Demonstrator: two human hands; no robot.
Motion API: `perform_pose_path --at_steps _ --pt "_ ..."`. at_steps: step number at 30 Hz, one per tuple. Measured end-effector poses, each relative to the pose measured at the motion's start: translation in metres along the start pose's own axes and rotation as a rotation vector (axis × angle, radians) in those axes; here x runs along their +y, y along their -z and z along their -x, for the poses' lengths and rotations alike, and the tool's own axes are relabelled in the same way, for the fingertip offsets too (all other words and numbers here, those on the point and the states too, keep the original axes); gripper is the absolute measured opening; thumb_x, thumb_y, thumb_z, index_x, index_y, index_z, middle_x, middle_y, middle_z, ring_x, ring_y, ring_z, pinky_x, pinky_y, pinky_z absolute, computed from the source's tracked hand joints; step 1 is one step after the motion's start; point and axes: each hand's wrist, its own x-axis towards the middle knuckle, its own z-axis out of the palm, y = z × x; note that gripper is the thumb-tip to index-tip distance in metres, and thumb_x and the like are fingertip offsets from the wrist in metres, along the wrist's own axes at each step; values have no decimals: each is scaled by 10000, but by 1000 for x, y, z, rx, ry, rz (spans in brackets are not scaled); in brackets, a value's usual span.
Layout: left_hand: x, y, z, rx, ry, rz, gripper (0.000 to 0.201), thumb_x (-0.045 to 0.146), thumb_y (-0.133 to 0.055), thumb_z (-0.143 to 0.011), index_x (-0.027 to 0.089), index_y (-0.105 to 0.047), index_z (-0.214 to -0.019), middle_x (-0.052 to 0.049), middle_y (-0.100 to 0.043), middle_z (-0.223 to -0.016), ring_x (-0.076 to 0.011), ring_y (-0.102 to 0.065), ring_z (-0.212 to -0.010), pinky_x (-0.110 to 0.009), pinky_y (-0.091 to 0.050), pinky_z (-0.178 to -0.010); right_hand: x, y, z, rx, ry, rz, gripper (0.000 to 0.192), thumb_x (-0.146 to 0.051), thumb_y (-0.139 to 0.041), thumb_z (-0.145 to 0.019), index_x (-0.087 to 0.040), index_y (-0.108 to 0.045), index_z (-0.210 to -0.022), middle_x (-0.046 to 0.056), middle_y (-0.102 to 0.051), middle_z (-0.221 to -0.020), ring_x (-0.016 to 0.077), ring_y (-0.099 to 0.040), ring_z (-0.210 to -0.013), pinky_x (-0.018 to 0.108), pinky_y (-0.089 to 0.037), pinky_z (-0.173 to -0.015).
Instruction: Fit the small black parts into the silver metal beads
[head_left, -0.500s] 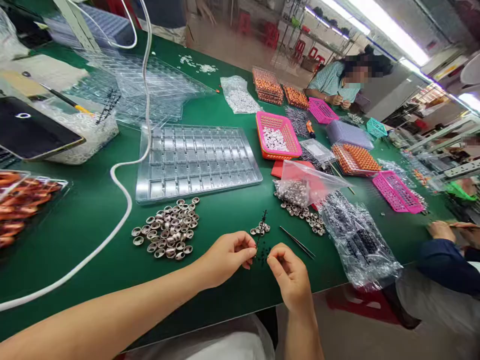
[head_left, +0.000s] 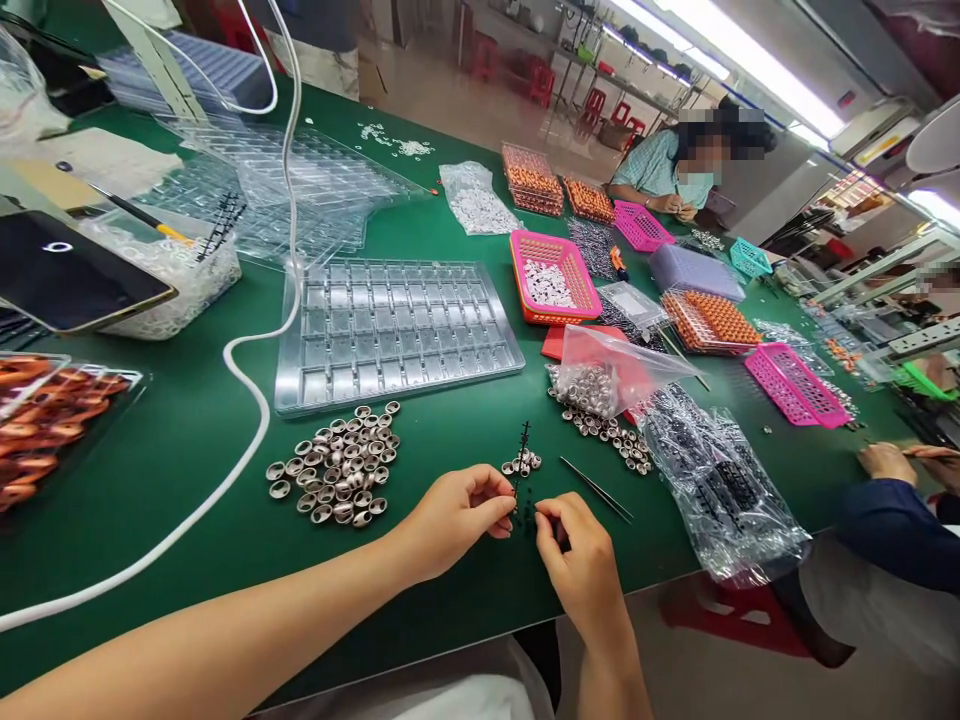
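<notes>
My left hand [head_left: 469, 515] pinches a thin black plastic sprue [head_left: 524, 445] with short side stubs, standing nearly upright above the green table. Close on its right, my right hand [head_left: 579, 540] has thumb and forefinger together; whatever lies between them is too small to make out. Tiny black pieces [head_left: 529, 515] are scattered on the table between the hands. Just beyond the sprue is a small group of silver oval metal rings [head_left: 529, 461]. Tweezers [head_left: 596, 489] lie to the right. A larger heap of the same rings [head_left: 341, 465] sits left of my hands.
A clear compartment tray [head_left: 397, 325] lies behind the ring heap, with a white cable [head_left: 251, 400] along its left. Pink baskets [head_left: 555, 275], a bag of black sprues [head_left: 724, 480] and more rings [head_left: 607, 425] lie to the right. Co-workers [head_left: 675, 165] sit farther along.
The sprue has turned slightly more upright in my left hand. My right hand has shifted only a little and stays pinched. The camera view has moved slightly.
</notes>
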Motion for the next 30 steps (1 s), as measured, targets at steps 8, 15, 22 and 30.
perform_pose_path --at_steps 8,15,22,30 --pt "2 -1 0 28 30 29 274 328 -770 -696 145 -606 -817 11 -655 -717 -146 -670 -684 -285 -563 -689 -12 0 -1 53 -51 -145 115 -206 -528 -984 -219 -615 -911 11 -606 -830 123 -568 -687 242 -467 -625" --pt "3 -4 6 9 -6 -13 182 273 -720 -732 155 -604 -808 19 -644 -708 -130 -644 -661 -263 -537 -681 -26 -5 -1 36 -140 -366 86 -241 -578 -960 -225 -641 -904 7 -623 -843 125 -599 -714 228 -496 -625" --pt "7 -3 9 -26 -72 -147 133 278 -638 -786 162 -595 -835 6 -627 -750 -135 -607 -674 -273 -516 -678 -29 -8 -1 1 -279 -527 153 -308 -602 -951 -215 -626 -833 -11 -552 -783 108 -490 -644 230 -396 -559" --pt "9 -4 11 -146 -16 -127 160 296 -633 -766 161 -565 -821 18 -584 -736 -125 -571 -654 -274 -492 -665 -17 -5 -3 -195 -295 -934 230 -389 -658 -915 -201 -602 -796 -8 -515 -766 125 -466 -688 259 -392 -615"
